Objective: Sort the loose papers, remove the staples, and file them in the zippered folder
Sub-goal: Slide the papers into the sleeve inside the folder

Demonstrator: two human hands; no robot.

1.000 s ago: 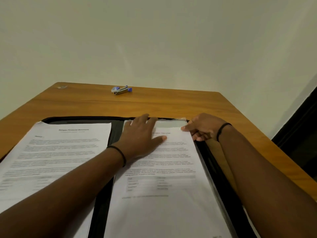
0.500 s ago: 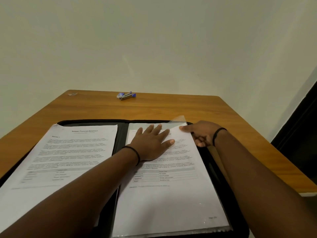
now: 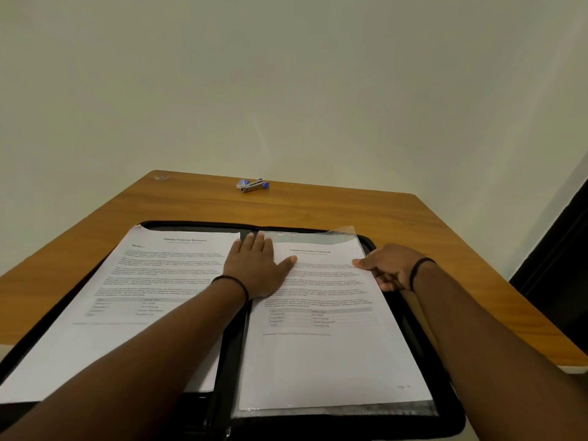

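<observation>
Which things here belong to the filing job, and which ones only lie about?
Belong to the job:
zippered folder
education transcript
clear sleeve
financial statement
staple remover
left hand
right hand

Only lying about:
small object at the table's far left corner
wooden table

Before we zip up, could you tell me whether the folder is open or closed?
Open: the zippered folder lies spread flat, papers on both halves.

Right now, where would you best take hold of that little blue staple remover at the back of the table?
Pinch the staple remover across its two long sides, coming from above. It lies flat and alone on the wooden table, so nothing blocks a downward reach.
</observation>
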